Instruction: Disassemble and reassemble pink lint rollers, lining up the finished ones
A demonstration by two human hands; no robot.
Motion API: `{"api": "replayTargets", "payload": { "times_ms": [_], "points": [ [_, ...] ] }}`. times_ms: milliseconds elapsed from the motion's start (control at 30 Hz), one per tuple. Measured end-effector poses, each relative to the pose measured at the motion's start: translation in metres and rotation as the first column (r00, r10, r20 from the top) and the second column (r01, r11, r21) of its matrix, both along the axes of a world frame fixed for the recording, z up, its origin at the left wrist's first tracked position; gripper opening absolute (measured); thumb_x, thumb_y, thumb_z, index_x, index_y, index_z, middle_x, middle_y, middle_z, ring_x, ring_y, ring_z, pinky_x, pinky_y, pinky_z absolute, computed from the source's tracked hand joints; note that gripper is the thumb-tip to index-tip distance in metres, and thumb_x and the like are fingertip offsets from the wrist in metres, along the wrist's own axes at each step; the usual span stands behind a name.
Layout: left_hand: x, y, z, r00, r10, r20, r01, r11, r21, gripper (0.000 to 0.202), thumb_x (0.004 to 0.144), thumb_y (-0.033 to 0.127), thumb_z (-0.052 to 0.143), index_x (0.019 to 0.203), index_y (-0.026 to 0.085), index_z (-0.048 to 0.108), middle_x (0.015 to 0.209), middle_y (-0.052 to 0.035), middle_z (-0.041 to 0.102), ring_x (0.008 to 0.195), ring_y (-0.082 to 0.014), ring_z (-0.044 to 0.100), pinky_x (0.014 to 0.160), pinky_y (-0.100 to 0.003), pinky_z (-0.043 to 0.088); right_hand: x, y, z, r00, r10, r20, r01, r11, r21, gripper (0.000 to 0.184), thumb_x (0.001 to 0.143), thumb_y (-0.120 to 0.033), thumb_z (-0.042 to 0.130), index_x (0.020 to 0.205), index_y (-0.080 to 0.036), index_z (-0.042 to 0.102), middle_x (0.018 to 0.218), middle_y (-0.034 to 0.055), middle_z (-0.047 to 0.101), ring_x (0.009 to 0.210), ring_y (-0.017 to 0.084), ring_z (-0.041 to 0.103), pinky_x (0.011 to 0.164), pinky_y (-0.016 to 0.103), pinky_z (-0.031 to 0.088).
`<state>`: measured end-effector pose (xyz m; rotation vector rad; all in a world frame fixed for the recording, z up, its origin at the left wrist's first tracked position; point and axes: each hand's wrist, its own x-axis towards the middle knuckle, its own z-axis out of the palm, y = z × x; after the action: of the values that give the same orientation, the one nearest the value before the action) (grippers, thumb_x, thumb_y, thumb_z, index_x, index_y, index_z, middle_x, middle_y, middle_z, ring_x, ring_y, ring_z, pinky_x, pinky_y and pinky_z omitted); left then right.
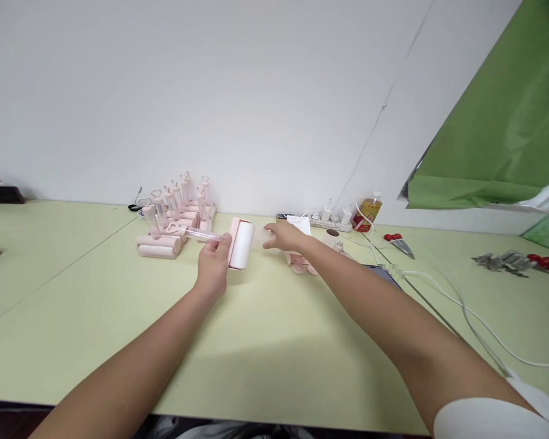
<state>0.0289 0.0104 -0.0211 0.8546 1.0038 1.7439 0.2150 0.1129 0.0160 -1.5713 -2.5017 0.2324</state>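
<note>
My left hand [214,263] is closed around a pink lint roller [240,244] with a white sticky roll and a clear handle that points left. It holds the roller a little above the pale green table [265,341]. To the right of the roll, my right hand [281,236] pinches a thin clear sheet [259,238] that runs back to the roll. A stack of more pink lint rollers [176,216] stands just behind and left of my left hand.
A power strip with plugs [332,219], a yellow bottle [368,210], red-handled scissors [398,242] and a white cable [462,305] lie to the right. Small pink parts [302,263] sit under my right forearm. A green sheet [498,122] hangs at upper right.
</note>
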Motion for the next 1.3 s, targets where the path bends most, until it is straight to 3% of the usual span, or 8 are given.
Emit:
{"api": "replayTargets", "payload": {
  "times_ms": [367,500,533,667,800,1000,1100,1300],
  "points": [
    [0.006,-0.005,0.003,0.998,-0.059,0.033,0.060,0.997,-0.041,0.045,0.063,0.051,0.076,0.087,0.016,0.060,0.073,0.0005,0.064,0.068,-0.0148,0.060,0.057,-0.023,0.044,-0.005,-0.001,-0.016,0.999,-0.031,-0.044,0.029,0.999,-0.034,0.060,0.067,-0.035,0.077,0.123,-0.021,0.062,0.123,0.0138,0.063,0.120,0.038,0.047,0.097,0.045,0.036],
    [0.007,-0.006,0.002,0.995,-0.094,0.042,0.095,0.995,-0.019,0.046,0.065,0.048,0.077,0.093,0.015,0.062,0.083,-0.0019,0.066,0.077,-0.0151,0.061,0.066,-0.024,0.047,-0.009,-0.041,-0.017,0.955,-0.055,-0.293,0.055,0.998,-0.006,0.049,0.096,-0.043,0.035,0.137,-0.018,0.045,0.131,0.0138,0.056,0.117,0.025,0.053,0.094,0.038,0.043],
    [0.009,-0.008,0.002,0.991,-0.122,0.046,0.122,0.992,-0.005,0.046,0.065,0.047,0.077,0.096,0.016,0.062,0.087,-0.0029,0.067,0.079,-0.0154,0.062,0.068,-0.025,0.048,-0.010,-0.055,-0.018,0.921,-0.051,-0.386,0.036,0.998,-0.045,0.050,0.099,-0.045,0.023,0.135,-0.018,0.045,0.126,0.0132,0.059,0.109,0.021,0.058,0.088,0.034,0.047],
    [0.023,-0.021,-0.002,0.947,-0.319,0.039,0.319,0.948,-0.003,0.052,0.065,0.047,0.078,0.102,0.015,0.062,0.095,-0.0061,0.067,0.081,-0.0168,0.061,0.067,-0.026,0.049,-0.008,-0.109,-0.028,0.384,-0.239,-0.892,-0.365,0.848,-0.384,0.055,0.092,-0.062,0.033,0.120,-0.019,0.053,0.106,0.0120,0.067,0.083,0.020,0.066,0.070,0.035,0.056],
    [0.031,-0.033,-0.005,0.878,-0.479,-0.018,0.477,0.877,-0.060,0.053,0.067,0.048,0.077,0.106,0.015,0.062,0.091,-0.0049,0.064,0.073,-0.0143,0.059,0.062,-0.026,0.050,0.014,-0.136,-0.034,0.285,-0.367,-0.886,-0.351,0.820,-0.452,0.045,0.078,-0.048,0.067,0.113,-0.023,0.055,0.103,0.0071,0.068,0.082,0.021,0.066,0.061,0.031,0.056],
    [0.007,-0.021,0.001,0.858,-0.514,0.018,0.512,0.857,0.058,0.044,0.076,0.052,0.067,0.103,0.020,0.059,0.084,-0.0012,0.059,0.061,-0.0101,0.055,0.055,-0.026,0.050,0.069,-0.127,-0.021,0.047,-0.422,-0.906,-0.058,0.904,-0.424,0.031,0.081,-0.044,0.060,0.101,-0.020,0.059,0.089,0.0066,0.071,0.077,0.022,0.067,0.067,0.033,0.053],
    [0.001,-0.018,0.003,0.829,-0.550,-0.097,0.555,0.832,0.019,0.041,0.079,0.052,0.063,0.100,0.017,0.062,0.088,-0.0039,0.059,0.065,-0.0112,0.055,0.057,-0.026,0.050,0.079,-0.125,-0.015,0.092,-0.450,-0.888,-0.127,0.880,-0.459,0.028,0.080,-0.042,0.063,0.095,-0.018,0.062,0.081,0.0062,0.070,0.070,0.019,0.065,0.062,0.030,0.052],
    [0.017,-0.035,-0.005,0.657,-0.649,-0.383,0.657,0.742,-0.130,0.042,0.076,0.043,0.069,0.108,0.019,0.059,0.101,-0.0064,0.058,0.079,-0.0148,0.057,0.063,-0.027,0.050,0.058,-0.137,-0.030,0.478,-0.363,-0.800,-0.432,0.696,-0.573,0.036,0.074,-0.044,0.069,0.093,-0.014,0.065,0.076,0.0036,0.069,0.061,0.014,0.060,0.052,0.022,0.041]
  ]
}}
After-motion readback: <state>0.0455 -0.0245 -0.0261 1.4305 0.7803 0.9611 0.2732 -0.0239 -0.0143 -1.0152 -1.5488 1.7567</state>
